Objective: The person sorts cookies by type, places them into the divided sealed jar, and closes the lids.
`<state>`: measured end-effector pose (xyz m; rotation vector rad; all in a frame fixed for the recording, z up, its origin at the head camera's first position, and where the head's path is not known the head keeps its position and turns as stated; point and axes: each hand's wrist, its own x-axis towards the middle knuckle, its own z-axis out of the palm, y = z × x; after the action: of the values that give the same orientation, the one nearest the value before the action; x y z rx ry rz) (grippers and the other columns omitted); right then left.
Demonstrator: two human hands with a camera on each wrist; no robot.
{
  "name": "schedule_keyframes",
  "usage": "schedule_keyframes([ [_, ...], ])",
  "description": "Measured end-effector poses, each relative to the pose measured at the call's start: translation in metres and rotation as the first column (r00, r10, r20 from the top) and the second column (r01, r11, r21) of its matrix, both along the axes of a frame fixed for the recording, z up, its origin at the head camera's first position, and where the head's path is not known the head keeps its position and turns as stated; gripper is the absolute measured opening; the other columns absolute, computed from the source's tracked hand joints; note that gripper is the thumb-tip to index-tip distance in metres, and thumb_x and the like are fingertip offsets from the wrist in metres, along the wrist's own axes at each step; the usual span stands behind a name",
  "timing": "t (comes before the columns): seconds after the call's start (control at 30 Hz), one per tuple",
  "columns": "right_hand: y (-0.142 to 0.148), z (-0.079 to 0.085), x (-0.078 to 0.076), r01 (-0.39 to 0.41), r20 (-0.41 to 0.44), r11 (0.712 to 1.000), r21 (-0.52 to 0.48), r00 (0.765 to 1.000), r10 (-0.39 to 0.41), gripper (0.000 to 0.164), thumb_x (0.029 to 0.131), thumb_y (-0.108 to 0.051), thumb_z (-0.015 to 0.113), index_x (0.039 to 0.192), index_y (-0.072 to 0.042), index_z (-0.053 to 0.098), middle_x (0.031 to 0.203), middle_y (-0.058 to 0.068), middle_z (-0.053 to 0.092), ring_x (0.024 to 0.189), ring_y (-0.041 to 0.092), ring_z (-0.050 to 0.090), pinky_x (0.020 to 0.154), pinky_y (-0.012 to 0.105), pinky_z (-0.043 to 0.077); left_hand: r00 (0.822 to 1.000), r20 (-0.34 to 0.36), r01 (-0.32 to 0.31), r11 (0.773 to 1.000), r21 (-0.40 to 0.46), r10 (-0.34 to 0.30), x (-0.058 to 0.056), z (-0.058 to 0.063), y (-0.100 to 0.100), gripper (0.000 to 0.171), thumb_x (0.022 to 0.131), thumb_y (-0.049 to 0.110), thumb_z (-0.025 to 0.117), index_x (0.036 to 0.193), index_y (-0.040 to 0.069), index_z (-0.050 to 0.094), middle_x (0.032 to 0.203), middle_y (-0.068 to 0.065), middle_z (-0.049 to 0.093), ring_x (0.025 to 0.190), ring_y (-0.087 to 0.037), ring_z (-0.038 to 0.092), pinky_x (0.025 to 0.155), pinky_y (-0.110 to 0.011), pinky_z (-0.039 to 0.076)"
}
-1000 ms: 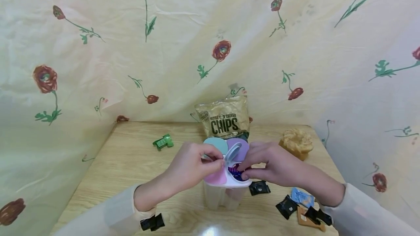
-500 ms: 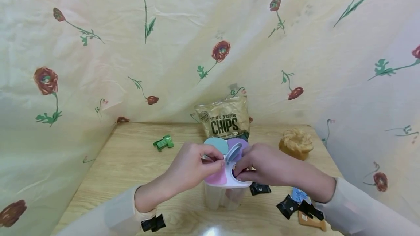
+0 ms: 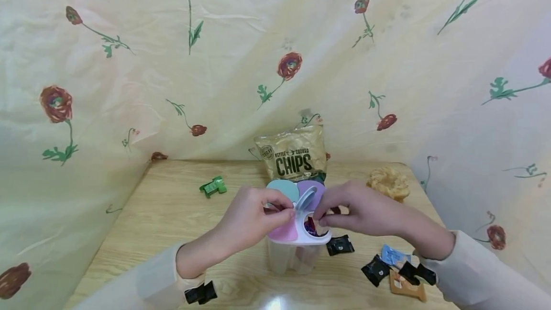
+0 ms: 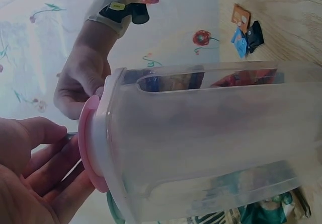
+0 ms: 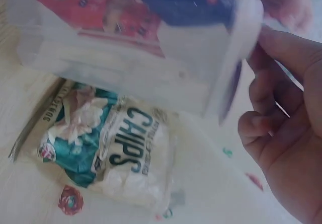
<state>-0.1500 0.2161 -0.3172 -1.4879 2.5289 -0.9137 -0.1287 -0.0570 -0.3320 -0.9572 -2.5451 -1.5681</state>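
A clear plastic container (image 3: 290, 257) stands upright on the table, its white top fitted with pastel flip caps. My left hand (image 3: 247, 212) pinches the raised blue-grey flip cap (image 3: 306, 198) between thumb and fingers. Over the uncovered round opening is my right hand (image 3: 359, 209), fingers bent and fingertips at its rim, with nothing plainly seen between them. A red and purple wrapped snack (image 3: 312, 227) shows inside the opening. Through the wall, the right wrist view shows a red packet (image 5: 100, 17) and a blue packet (image 5: 186, 5). The right fingertips are partly hidden.
Behind the container stands a chips bag (image 3: 294, 157). Green wrapped candies (image 3: 213, 186) lie at left. A ring-shaped pastry (image 3: 389, 183) sits at the back right. Black packets (image 3: 376, 270), a blue packet (image 3: 393, 255) and an orange packet (image 3: 406, 287) lie at right.
My right fingers went down into the opening with the purple wrapped snack, then came back up and right to the rim. The left hand has stayed on the flip cap.
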Motion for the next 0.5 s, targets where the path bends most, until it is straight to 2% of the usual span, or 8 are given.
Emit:
schedule_keyframes([
  [0.13,0.01,0.006,-0.004,0.137,-0.039,0.982,-0.126,0.989,-0.143,0.019,0.093,-0.007,0.074,0.101,-0.024,0.076,0.092,-0.013,0.072,0.065,0.001,0.054,0.054,0.021,0.046,1.0,-0.007,0.0,1.0,-0.004,0.0,0.0,0.001,0.0,0.007,0.089,0.007,0.076,0.092,0.01,0.082,0.087,0.003,0.078,0.081,-0.003,0.071,0.074,-0.019,0.06],
  [0.27,0.01,0.009,-0.01,0.246,-0.009,0.95,-0.193,0.968,-0.252,0.018,0.094,-0.006,0.073,0.106,-0.019,0.077,0.097,-0.008,0.073,0.073,0.007,0.06,0.058,0.024,0.05,1.0,-0.002,0.003,1.0,-0.011,-0.003,0.001,0.002,0.0,0.007,0.09,0.008,0.076,0.093,0.011,0.082,0.087,0.004,0.078,0.081,-0.003,0.071,0.075,-0.019,0.059],
  [0.37,0.007,0.007,-0.016,0.24,0.048,0.947,-0.215,0.971,-0.235,0.019,0.095,-0.006,0.073,0.109,-0.016,0.078,0.106,-0.002,0.075,0.082,0.01,0.063,0.063,0.027,0.053,1.0,-0.002,0.006,1.0,-0.019,-0.006,0.001,0.003,0.0,0.007,0.09,0.008,0.076,0.093,0.011,0.082,0.088,0.004,0.078,0.082,-0.003,0.071,0.076,-0.019,0.059],
  [0.5,0.004,0.001,-0.022,0.166,0.105,0.951,-0.261,0.984,-0.143,0.02,0.093,0.0,0.072,0.108,-0.012,0.078,0.109,0.003,0.075,0.086,0.012,0.064,0.06,0.027,0.052,1.0,-0.011,0.012,1.0,-0.026,-0.012,0.002,0.003,0.001,0.006,0.09,0.009,0.077,0.093,0.011,0.082,0.089,0.003,0.079,0.082,-0.003,0.072,0.076,-0.019,0.059],
])
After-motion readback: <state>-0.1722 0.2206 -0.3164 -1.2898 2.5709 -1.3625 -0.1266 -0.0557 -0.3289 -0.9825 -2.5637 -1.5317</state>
